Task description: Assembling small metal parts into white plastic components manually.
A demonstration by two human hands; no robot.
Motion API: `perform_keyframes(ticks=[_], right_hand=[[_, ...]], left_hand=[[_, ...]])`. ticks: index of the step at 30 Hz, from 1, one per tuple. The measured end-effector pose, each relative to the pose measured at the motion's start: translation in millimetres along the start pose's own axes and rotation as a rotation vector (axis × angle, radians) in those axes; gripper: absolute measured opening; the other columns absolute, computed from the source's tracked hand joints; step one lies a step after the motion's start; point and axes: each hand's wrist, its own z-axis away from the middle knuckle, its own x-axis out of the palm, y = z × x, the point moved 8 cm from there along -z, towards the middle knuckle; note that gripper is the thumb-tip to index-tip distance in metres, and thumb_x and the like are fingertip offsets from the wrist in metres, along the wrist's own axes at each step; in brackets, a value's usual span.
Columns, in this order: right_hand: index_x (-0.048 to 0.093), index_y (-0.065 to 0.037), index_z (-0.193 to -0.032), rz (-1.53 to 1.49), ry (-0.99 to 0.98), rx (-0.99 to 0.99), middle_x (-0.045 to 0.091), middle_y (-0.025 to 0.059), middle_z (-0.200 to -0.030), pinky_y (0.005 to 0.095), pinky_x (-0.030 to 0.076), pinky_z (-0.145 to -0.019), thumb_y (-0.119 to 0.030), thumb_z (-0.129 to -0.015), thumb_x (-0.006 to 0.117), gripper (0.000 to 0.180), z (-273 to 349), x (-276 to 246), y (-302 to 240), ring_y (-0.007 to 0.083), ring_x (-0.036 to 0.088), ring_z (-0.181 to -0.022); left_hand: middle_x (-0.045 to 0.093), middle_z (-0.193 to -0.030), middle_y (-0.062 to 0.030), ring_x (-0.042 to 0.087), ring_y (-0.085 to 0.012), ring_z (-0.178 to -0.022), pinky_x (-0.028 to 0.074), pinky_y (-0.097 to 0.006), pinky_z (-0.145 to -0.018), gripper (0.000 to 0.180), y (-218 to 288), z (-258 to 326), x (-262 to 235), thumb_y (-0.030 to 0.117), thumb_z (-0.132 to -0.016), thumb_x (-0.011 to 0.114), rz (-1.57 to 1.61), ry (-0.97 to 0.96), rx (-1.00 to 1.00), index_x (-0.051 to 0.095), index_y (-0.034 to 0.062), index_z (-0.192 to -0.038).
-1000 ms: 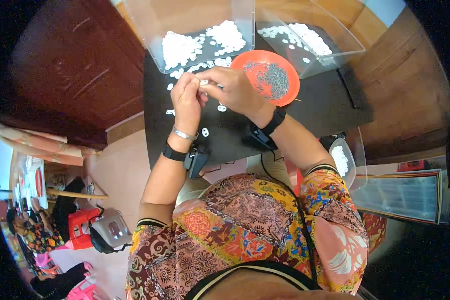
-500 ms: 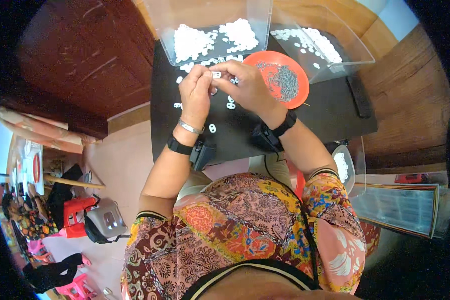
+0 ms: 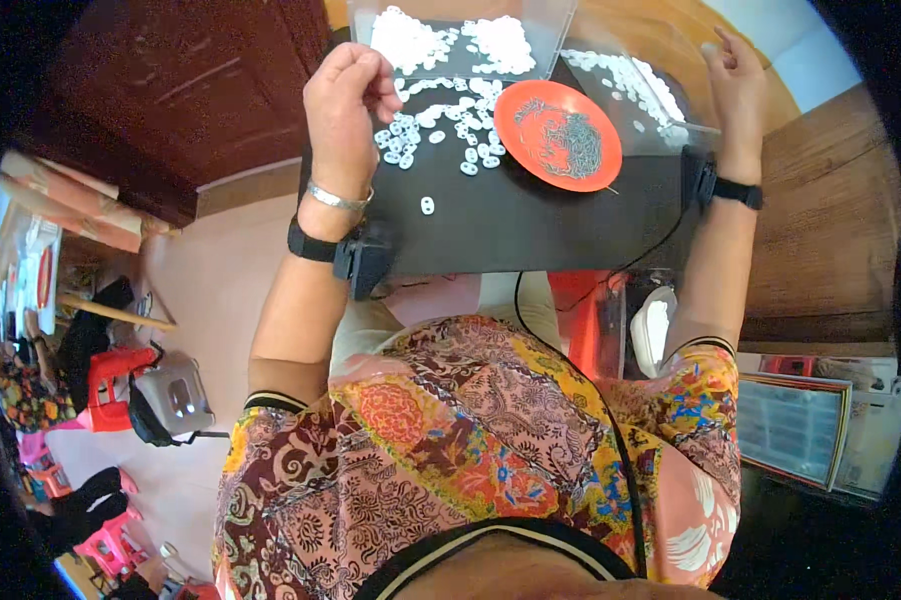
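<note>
Dark tabletop (image 3: 530,225) against brown wooden panelling, pinkish floor to the left with red and pink plastic stools (image 3: 110,385). Scattered across the far part of the tabletop, small white oval pieces (image 3: 440,130), one stray piece (image 3: 427,205) lying apart nearer the body. Behind them, a clear plastic tray (image 3: 460,35) heaped with more of the same white pieces, and a second clear tray (image 3: 625,80) to its right. Orange round dish (image 3: 557,135) of fine dark metal bits, just right of the scattered pieces. Left hand (image 3: 342,100) hovered over the left edge of the scatter, fingers curled in and pinched together; whether anything sat between them, could not tell. Right hand (image 3: 735,85) lifted well to the right, beside the second tray, fingers loosely spread, holding nothing visible. Black bands on both wrists, a silver bangle (image 3: 337,197) on the left.
</note>
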Motion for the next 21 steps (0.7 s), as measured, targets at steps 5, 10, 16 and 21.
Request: perform_keyframes(ticks=[5, 10, 16, 21], right_hand=[[0.066, -0.008, -0.105, 0.037, -0.002, -0.156, 0.065, 0.0107, -0.09, 0.0278, 0.047, -0.074, -0.023, -0.082, 0.063, 0.027, 24, 10, -14, 0.0185, 0.062, -0.082], [0.067, -0.005, -0.093, -0.296, -0.549, -0.04, 0.065, 0.0085, -0.087, 0.0297, 0.047, -0.072, -0.014, -0.081, 0.064, 0.016, 99, 85, -67, 0.0169, 0.061, -0.079], [0.067, -0.005, -0.086, -0.203, -0.948, -0.018, 0.066, 0.0087, -0.08, 0.0298, 0.048, -0.069, -0.014, -0.077, 0.066, 0.014, 148, 143, -71, 0.0167, 0.062, -0.074], [0.068, -0.011, -0.081, -0.132, -0.934, -0.245, 0.064, 0.0127, -0.077, 0.0408, 0.047, -0.065, -0.018, -0.072, 0.062, 0.013, 165, 166, -81, 0.0296, 0.061, -0.073]], left_hand=[[0.052, -0.064, -0.002, 0.05, -0.0095, -0.052, 0.037, -0.02, -0.046, 0.022, -19, 43, -22, 0.018, -0.091, 0.045, 0.05, 0.068, -0.09, 0.053, 0.0047, -0.075], [0.05, -0.063, -0.0007, 0.05, -0.0094, -0.051, 0.036, -0.02, -0.045, 0.022, -69, 106, -43, 0.019, -0.091, 0.045, 0.054, 0.095, -0.368, 0.051, 0.0055, -0.075], [0.05, -0.064, -0.0006, 0.05, -0.0083, -0.053, 0.037, -0.019, -0.048, 0.02, -77, 120, -47, 0.017, -0.091, 0.045, 0.065, 0.087, -0.379, 0.051, 0.0053, -0.076], [0.05, -0.064, -0.0014, 0.05, -0.0099, -0.055, 0.037, -0.021, -0.049, 0.019, -78, 124, -42, 0.019, -0.091, 0.046, -0.066, 0.02, -0.38, 0.05, 0.0056, -0.078]])
